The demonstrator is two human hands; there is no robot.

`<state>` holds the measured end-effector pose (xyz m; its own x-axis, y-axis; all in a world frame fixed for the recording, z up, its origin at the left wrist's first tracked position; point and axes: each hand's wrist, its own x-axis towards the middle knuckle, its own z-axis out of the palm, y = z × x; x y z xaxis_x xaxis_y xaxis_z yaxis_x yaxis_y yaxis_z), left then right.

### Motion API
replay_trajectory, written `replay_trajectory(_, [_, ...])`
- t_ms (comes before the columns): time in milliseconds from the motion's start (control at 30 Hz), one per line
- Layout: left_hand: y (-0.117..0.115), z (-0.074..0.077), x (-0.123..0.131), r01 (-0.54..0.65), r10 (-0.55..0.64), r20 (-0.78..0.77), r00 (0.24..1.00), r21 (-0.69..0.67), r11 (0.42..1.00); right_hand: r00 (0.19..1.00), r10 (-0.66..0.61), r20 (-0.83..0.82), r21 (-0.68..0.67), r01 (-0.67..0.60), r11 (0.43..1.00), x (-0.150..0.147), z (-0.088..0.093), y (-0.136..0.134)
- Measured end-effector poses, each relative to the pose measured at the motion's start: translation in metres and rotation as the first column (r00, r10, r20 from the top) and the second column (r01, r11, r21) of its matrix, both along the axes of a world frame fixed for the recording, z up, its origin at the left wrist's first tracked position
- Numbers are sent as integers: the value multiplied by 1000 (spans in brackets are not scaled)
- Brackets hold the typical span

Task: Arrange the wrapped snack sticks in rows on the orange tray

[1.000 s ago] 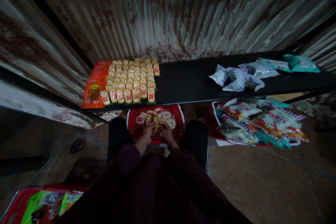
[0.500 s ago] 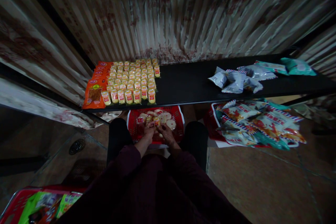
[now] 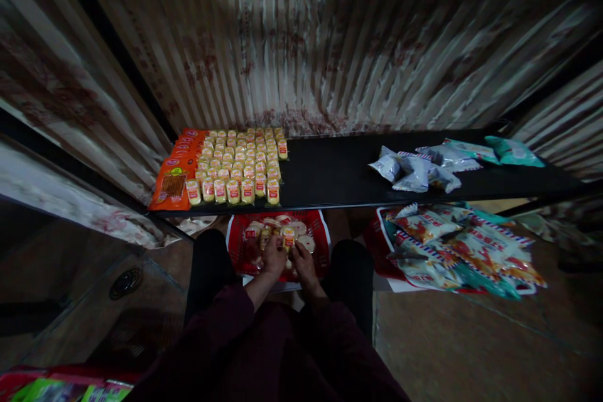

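Observation:
A small yellow packaged cake with a red-and-white label is pinched between my two hands, above a red basket. My left hand grips its left side; my right hand has its fingers on the right side. Round pale packaged pieces lie in the basket under and behind my hands. On the black shelf above, similar small yellow cakes stand in close rows at the left, beside overlapping orange packets.
Silver bags and teal bags lie at the shelf's right. Below them, a second red basket overflows with snack bags. Another red basket holds green packets at the lower left. Pleated curtain hangs behind.
The small cake has come up from among the basket's contents, held between my hands. The view has tilted, so the shelf and baskets sit lower in the picture.

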<state>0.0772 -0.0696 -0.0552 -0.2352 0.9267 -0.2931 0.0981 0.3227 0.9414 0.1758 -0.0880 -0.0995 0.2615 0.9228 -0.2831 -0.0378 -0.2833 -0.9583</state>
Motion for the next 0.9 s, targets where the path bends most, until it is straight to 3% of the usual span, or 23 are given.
replay_trajectory(467, [-5, 28, 8, 118, -92, -125, 988, 220, 968, 984, -47, 174, 175, 17, 984, 10, 25, 4])
replay_trajectory(700, [3, 42, 16, 143, -98, -148, 984, 329, 933, 976, -79, 203, 242, 28, 970, 16, 60, 16])
replay_trajectory(900, [25, 76, 24, 146, -85, -171, 982, 386, 911, 972, -30, 235, 291, -40, 956, 27, 94, 39])
